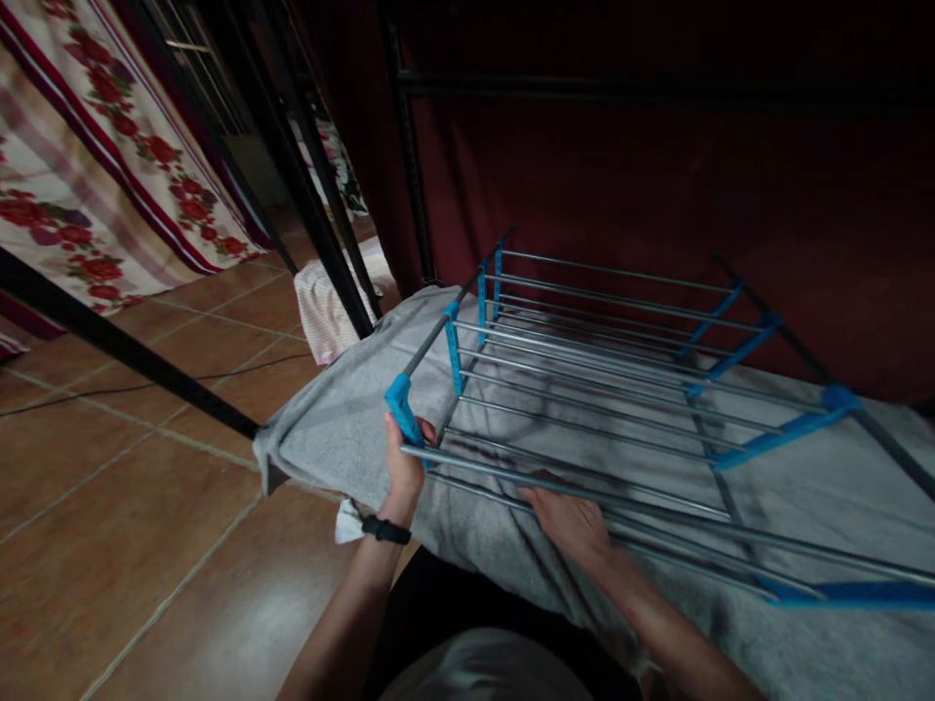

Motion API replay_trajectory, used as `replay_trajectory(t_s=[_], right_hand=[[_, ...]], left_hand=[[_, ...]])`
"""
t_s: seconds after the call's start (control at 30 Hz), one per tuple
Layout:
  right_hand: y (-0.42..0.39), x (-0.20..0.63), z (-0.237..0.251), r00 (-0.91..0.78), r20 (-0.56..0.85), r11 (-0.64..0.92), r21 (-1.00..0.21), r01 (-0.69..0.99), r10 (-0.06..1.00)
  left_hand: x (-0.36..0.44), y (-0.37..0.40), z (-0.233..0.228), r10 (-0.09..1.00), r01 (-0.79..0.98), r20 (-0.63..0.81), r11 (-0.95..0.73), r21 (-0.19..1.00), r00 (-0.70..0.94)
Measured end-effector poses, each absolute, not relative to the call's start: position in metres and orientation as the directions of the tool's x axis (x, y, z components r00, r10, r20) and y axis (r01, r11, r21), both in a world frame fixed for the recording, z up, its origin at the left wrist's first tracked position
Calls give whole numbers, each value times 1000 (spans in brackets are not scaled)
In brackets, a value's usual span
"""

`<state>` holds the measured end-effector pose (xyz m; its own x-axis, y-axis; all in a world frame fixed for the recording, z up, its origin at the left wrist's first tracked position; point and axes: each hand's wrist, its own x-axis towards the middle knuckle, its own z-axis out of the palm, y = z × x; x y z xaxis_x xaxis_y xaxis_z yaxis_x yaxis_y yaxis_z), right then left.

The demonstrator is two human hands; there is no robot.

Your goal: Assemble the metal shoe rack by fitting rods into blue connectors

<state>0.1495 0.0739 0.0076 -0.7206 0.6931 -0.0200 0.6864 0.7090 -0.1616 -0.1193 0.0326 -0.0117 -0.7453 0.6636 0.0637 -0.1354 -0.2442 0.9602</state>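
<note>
A drying rack point(781, 433) of grey metal rods with blue plastic brackets stands on a grey blanket point(328, 419). My left hand point(404, 467) is closed around the blue corner bracket point(398, 399) at the rack's near left end, beside the end of the long front rod point(657, 509). Below that rod, my right hand point(574, 526) reaches in with its fingers bent around a lower rod point(482, 492). The front rod crosses over this hand and hides part of the fingers. A black band point(386, 530) circles my left wrist.
Black metal frame bars point(307, 185) rise at the left, and one point(131, 350) slants across the tiled floor point(182, 545). A dark red cloth point(620, 185) hangs behind the rack. Farther left are a floral curtain point(109, 146), a striped cloth point(328, 312) and a thin cable point(197, 376).
</note>
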Motion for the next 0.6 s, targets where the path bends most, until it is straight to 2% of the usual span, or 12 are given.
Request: replay_trajectory(t_s=[0.1, 0.3, 0.43, 0.6], right_hand=[[76, 152, 8, -725, -20, 711, -176, 680, 688], [74, 155, 6, -694, -135, 681, -134, 720, 707], [75, 155, 9, -697, -152, 685, -131, 717, 701], [76, 156, 10, -700, -139, 688, -132, 714, 700]], left_hand=[[-118, 32, -12, 675, -180, 25, -231, 956, -737], [-120, 31, -13, 693, -162, 16, -191, 968, -721], [-123, 31, -15, 738, -156, 5, -149, 977, -674], [-125, 32, -18, 734, -189, -24, -143, 971, -678]])
